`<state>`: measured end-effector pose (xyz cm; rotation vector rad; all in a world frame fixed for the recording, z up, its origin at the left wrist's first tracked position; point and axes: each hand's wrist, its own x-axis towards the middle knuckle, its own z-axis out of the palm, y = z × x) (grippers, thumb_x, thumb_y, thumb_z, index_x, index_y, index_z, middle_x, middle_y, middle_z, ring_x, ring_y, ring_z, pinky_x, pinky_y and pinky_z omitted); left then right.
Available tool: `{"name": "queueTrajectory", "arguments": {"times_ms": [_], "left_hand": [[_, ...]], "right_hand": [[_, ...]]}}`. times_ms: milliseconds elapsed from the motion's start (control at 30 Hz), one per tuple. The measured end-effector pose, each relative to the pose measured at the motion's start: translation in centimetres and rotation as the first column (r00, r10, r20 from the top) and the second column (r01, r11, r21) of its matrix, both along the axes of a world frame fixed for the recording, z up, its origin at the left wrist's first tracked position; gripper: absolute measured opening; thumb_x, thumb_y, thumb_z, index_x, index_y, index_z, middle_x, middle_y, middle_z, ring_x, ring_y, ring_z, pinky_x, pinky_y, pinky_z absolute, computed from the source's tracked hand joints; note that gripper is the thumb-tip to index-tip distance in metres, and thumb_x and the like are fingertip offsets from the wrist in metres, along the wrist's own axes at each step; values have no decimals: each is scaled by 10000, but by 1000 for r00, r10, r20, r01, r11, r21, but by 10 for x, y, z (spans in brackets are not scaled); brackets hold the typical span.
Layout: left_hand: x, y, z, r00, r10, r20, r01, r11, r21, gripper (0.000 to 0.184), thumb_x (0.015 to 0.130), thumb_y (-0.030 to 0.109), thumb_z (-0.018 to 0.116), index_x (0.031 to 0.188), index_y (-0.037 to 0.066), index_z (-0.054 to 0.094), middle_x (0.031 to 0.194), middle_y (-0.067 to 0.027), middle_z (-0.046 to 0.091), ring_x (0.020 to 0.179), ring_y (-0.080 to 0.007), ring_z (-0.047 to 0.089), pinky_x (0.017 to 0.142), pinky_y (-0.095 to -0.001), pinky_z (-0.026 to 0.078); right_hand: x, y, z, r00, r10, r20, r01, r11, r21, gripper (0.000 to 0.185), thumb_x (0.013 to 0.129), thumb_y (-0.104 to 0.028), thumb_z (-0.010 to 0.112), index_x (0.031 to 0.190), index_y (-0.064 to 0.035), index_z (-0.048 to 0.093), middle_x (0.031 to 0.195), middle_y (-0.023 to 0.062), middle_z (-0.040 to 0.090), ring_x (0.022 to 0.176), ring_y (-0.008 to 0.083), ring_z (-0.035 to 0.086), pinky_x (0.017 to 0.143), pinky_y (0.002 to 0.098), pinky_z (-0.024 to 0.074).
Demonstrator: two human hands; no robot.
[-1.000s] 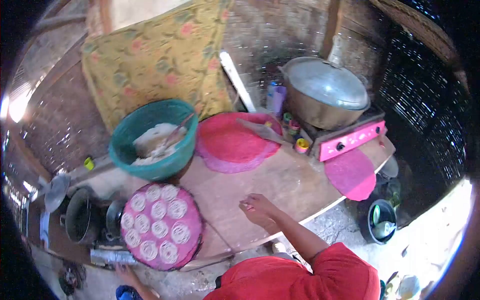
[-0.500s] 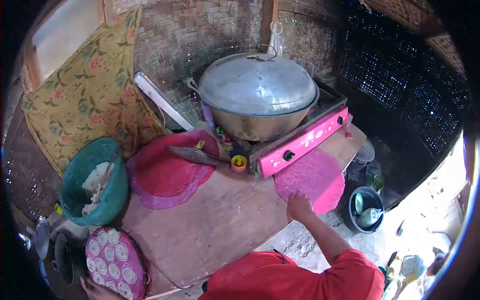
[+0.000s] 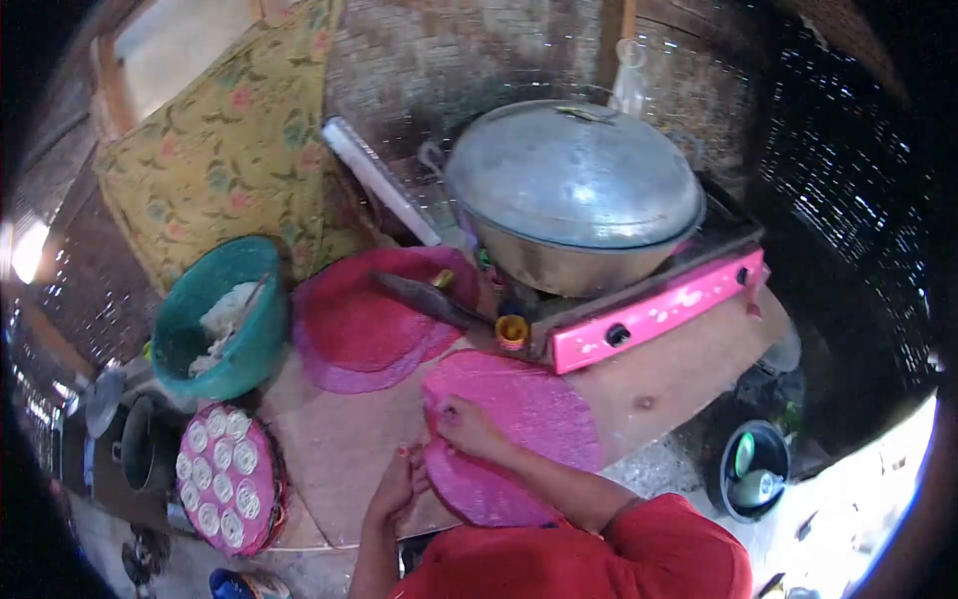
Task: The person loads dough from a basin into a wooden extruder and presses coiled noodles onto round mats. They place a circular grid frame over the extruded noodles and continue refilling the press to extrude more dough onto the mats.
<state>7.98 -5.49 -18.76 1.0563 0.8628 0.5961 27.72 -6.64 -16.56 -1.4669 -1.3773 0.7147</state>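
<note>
A round, thin pink mat [image 3: 529, 399] lies on the front of the table, its near edge close to my red shirt. My right hand [image 3: 467, 427] is at the mat's left part, fingers curled against it near the edge. Just left of that edge is my left hand [image 3: 397, 483], thumb apart from the fingers, whose tips are close to or touching the rim. Nearby on the left, a round pink tray [image 3: 222, 481] carries several flat white coils that look like noodle strands.
A large lidded metal pot [image 3: 579, 180] sits on a pink-fronted stove [image 3: 654, 319]. Behind the hands are red and pink round mats [image 3: 349, 329] with a dark flat tool [image 3: 424, 299] across them. A green basin [image 3: 264, 329] holds white dough-like food. A dark bucket [image 3: 733, 499] stands right.
The pink mat has moved from beside the stove leftward to the table's front with my right hand. My left hand has come from the coil tray to the mat's edge. The view has shifted.
</note>
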Motion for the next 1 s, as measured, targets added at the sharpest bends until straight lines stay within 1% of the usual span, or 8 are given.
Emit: {"name": "queueTrajectory", "arguments": {"times_ms": [200, 267, 467, 567, 667, 767, 833, 1000], "left_hand": [[-54, 12, 2, 920, 302, 248, -254, 945, -207, 595, 951, 511, 318, 1269, 23, 441, 1172, -111, 565, 1052, -220, 553, 926, -361, 430], [-73, 12, 22, 921, 361, -148, -337, 927, 161, 290, 913, 215, 551, 1112, 4, 536, 991, -92, 614, 909, -157, 585, 796, -279, 481], [-115, 46, -28, 687, 726, 23, -702, 655, 281, 178, 831, 53, 606, 990, -17, 568, 856, -74, 617, 747, -139, 572, 686, -253, 458], [-127, 58, -27, 622, 782, -38, -692, 571, 441, 150, 823, 51, 606, 947, -29, 580, 863, -76, 620, 759, -142, 580, 692, -259, 456], [-125, 57, -31, 592, 805, -43, -663, 517, 541, 169, 799, 65, 628, 927, -35, 583, 865, -118, 635, 752, -187, 611, 694, -287, 474], [-114, 57, -55, 543, 764, -350, -465, 620, 632, 198, 774, 86, 656, 907, -43, 584, 876, -175, 636, 754, -253, 634, 702, -312, 490], [-103, 52, -47, 550, 760, -346, -471, 624, 623, 231, 764, 100, 670, 925, -40, 581, 874, -185, 634, 740, -275, 635, 701, -330, 494], [-83, 33, 82, 496, 819, -289, -126, 397, 909, 420, 741, 174, 706, 1067, -35, 544, 1001, -225, 597, 965, -293, 592, 840, -404, 451]], "right_hand": [[-91, 65, -5, 867, 161, -471, -299, 925, -235, 200, 809, -74, 599, 1000, -38, 551, 860, 78, 598, 839, 165, 610, 684, 332, 502], [-102, 96, -31, 947, 295, -128, -289, 955, 68, 264, 804, -144, 632, 1041, -55, 559, 883, 99, 609, 866, 205, 620, 725, 356, 500], [40, 166, 25, 784, -280, 553, 178, 956, 232, 430, 810, -207, 629, 1173, -14, 505, 1099, 228, 540, 1004, 339, 542, 902, 422, 420], [63, 171, 28, 899, -205, 387, 304, 928, -215, 480, 815, -151, 600, 1242, -18, 427, 1102, 261, 532, 1034, 370, 532, 923, 438, 406], [75, 187, -12, 965, 62, -253, -16, 983, 183, 507, 823, -132, 577, 1278, -45, 372, 1124, 282, 529, 1047, 407, 530, 899, 467, 415], [74, 185, -14, 893, -147, -425, 134, 989, -60, 450, 843, -153, 554, 1259, -68, 405, 1072, 281, 561, 997, 404, 565, 846, 465, 439], [76, 165, 11, 768, -220, 601, 297, 955, -29, 417, 863, -167, 523, 1259, -84, 422, 953, 249, 606, 900, 364, 616, 789, 439, 459], [54, 93, 110, 900, -56, 432, 71, 997, -18, 366, 897, -265, 521, 1153, -3, 516, 1038, 208, 598, 963, 362, 593, 784, 378, 463]]}}
